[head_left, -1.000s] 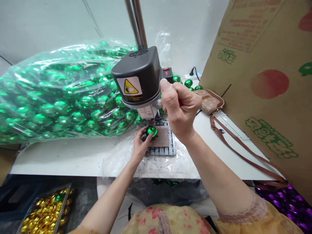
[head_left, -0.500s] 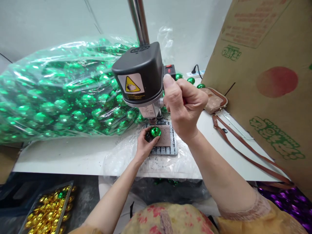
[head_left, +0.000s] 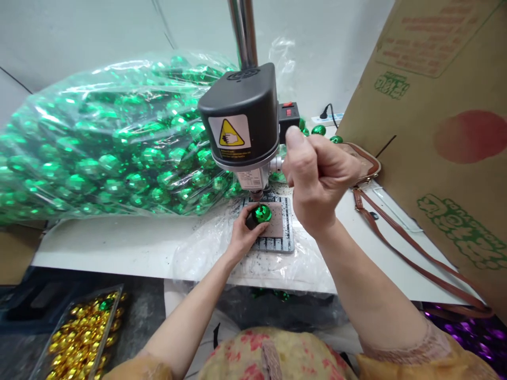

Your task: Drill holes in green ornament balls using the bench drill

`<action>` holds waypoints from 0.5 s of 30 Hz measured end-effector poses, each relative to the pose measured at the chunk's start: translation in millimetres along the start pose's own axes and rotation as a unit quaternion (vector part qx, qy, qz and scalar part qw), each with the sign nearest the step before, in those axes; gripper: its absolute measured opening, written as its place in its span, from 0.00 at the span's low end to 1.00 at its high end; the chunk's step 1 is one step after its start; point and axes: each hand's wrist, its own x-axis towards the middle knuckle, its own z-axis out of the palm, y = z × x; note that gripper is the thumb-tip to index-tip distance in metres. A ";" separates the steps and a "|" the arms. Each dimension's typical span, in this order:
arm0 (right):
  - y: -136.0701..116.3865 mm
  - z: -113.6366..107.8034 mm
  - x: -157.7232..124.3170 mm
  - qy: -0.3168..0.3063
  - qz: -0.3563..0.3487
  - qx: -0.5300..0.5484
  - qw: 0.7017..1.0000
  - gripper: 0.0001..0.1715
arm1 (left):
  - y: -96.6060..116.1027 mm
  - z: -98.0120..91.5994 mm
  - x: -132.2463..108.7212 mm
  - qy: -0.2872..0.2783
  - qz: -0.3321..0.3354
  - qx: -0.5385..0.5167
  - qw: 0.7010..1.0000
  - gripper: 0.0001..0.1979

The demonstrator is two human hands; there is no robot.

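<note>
A black drill press [head_left: 241, 116] with a yellow warning label stands over a slotted metal base plate [head_left: 289, 240]. Beneath its chuck, my left hand [head_left: 244, 232] grips a shiny green ball [head_left: 263, 214] between thumb and fingers, on a flat board [head_left: 277, 224] atop the plate. Dark holes or gaps show on the ball. My right hand [head_left: 319, 177] is closed at the right side of the press, beside a silver hub; what its fingers wrap round is hidden by the hand.
A clear bag of green balls [head_left: 106, 153] fills the left back. At right are a handbag with brown strap [head_left: 396, 240] and a cardboard box [head_left: 443, 142]. Gold balls [head_left: 75, 338] lie in a bin at lower left, purple ones [head_left: 471, 338] at lower right.
The whole view has shifted, so the press and both hands appear farther right. The green ball's visible face looks different. Both hands keep their closed grips.
</note>
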 end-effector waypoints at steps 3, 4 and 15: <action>2.6 -4.8 -9.8 -0.014 -0.020 0.008 1.000 0.28 | 2.1 0.3 -1.8 -0.002 -0.002 0.000 1.000 0.25; 3.5 -5.9 -12.5 -0.018 -0.029 0.016 0.999 0.27 | 3.1 0.5 -2.4 -0.001 -0.005 -0.002 1.000 0.24; 12.1 -11.3 -27.6 -0.013 -0.052 -0.010 0.999 0.27 | 4.4 1.2 -3.4 0.002 -0.001 0.000 1.000 0.25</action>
